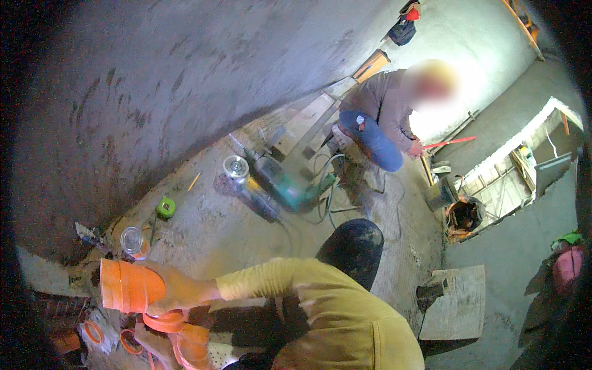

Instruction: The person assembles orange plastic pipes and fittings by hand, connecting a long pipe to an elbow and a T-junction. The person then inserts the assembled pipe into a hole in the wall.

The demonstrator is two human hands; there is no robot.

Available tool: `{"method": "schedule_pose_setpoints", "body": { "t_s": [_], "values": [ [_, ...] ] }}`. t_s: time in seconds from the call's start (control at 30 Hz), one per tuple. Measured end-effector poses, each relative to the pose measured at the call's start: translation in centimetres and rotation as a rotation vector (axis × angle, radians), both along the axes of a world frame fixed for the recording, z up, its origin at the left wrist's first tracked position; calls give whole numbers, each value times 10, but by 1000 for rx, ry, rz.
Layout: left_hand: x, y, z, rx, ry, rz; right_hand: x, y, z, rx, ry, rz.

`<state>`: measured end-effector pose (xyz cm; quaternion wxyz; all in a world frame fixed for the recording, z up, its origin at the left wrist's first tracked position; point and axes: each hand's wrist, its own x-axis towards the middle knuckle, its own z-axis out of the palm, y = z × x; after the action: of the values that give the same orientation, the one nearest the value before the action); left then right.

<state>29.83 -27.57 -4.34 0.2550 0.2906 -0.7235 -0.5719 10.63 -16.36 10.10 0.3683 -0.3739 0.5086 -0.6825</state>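
Orange plastic fills your right hand (179,290) — fingers curled round the pipe socket (126,287) at lower left, the grip of your left hand (154,343) by the lower fitting (192,346) unclear — so you're likely joining pieces and next need ends aligned, the green tape measure (166,208) lying beyond.

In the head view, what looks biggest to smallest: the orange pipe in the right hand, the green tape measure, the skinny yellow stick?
1. Orange pipe, nearer the camera
2. Green tape measure
3. Skinny yellow stick
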Motion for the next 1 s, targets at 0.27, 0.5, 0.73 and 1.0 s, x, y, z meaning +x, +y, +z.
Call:
{"method": "schedule_pose_setpoints", "body": {
  "t_s": [0.27, 0.5, 0.73, 1.0],
  "values": [
    [4, 19, 14, 948, 126, -320, -7, -15, 13, 44, 139, 62],
    [-6, 28, 112, 1284, 40, -538, -7, 3, 7, 120, -317, -102],
    [-25, 9, 128, 90, -115, 9, -14, 5, -3, 126, -435, -62],
    [-35, -2, 105, -222, 40, 76, -4, -1, -2, 161, -402, -171]
  ]
}}
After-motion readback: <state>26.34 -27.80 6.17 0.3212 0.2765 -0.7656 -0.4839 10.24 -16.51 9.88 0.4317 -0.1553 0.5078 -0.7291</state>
